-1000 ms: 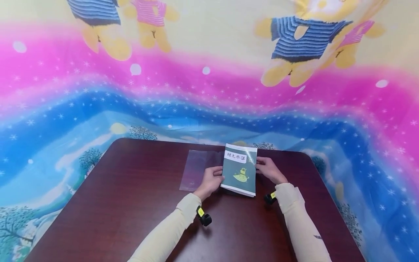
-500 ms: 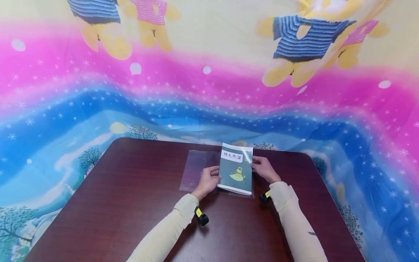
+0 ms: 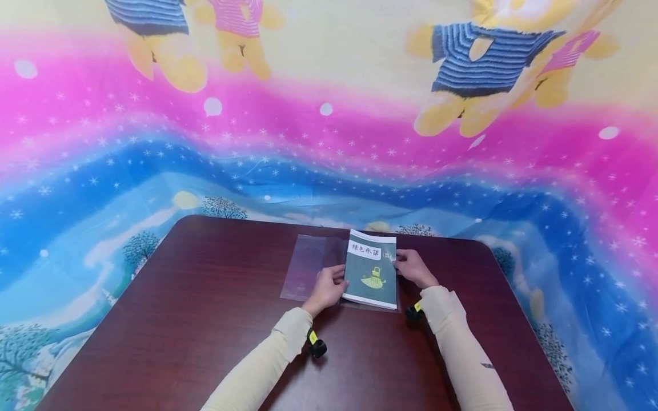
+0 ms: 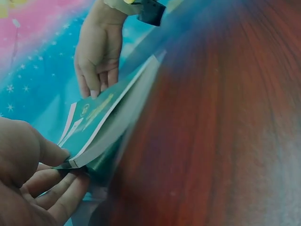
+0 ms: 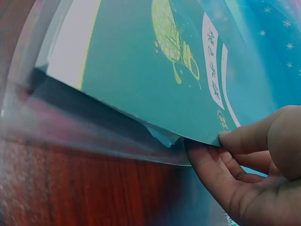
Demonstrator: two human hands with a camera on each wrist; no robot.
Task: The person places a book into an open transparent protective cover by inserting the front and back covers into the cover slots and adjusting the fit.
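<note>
book [image 3: 371, 291] partway there

i see it held over the right part of the plastic cover [image 3: 304, 268], left hand [image 3: 327, 287] and right hand [image 3: 415, 269] each pinching an edge. about half done, i judge: the plastic cover's left part lies flat, unfolded.

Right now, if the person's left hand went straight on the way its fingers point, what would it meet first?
The green book: the left hand pinches its left edge in the head view, so contact would be immediate. Whether the hand would push it or slide underneath is hard to tell.
</note>
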